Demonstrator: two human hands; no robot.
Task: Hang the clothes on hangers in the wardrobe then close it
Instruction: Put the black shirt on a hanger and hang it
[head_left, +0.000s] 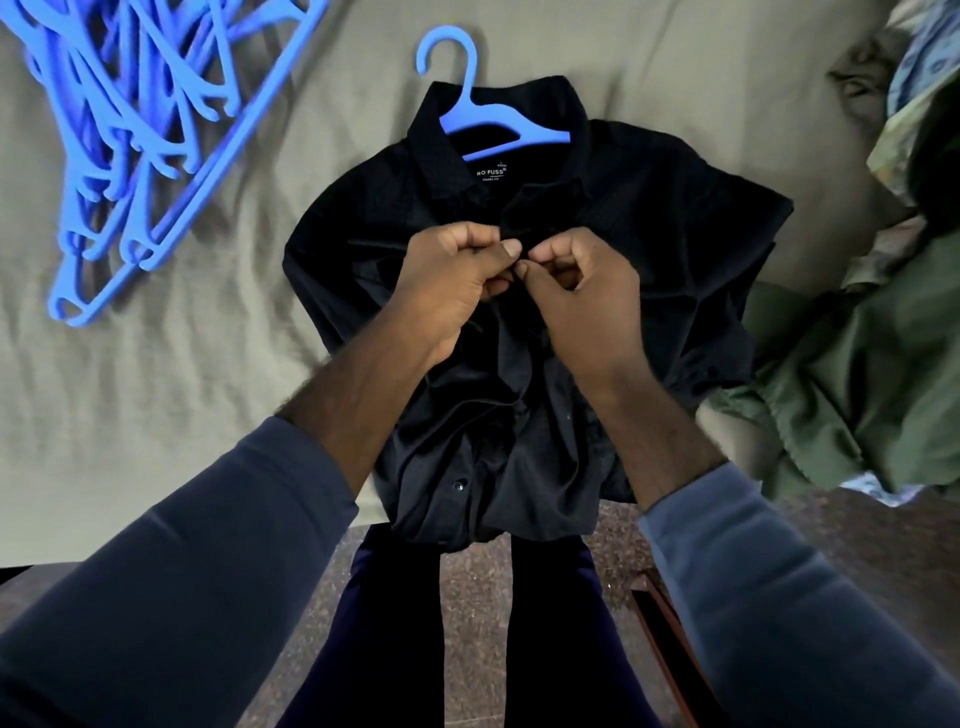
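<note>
This looks like a bedroom in a home. A bed (156, 415) fills most of the view, covered by a wrinkled olive-grey sheet. Laundry is laid out on it: a black shirt (649, 234) with a blue hanger (467, 93) in its collar, a heap of blue plastic hangers (135, 130) at the far left, and at the right a crumpled green garment (841, 374) below some patterned cloth (919, 67). Beneath the bed's near edge lie a speckled brown stone floor (472, 623) and a reddish-brown wooden edge (670, 629).
</note>
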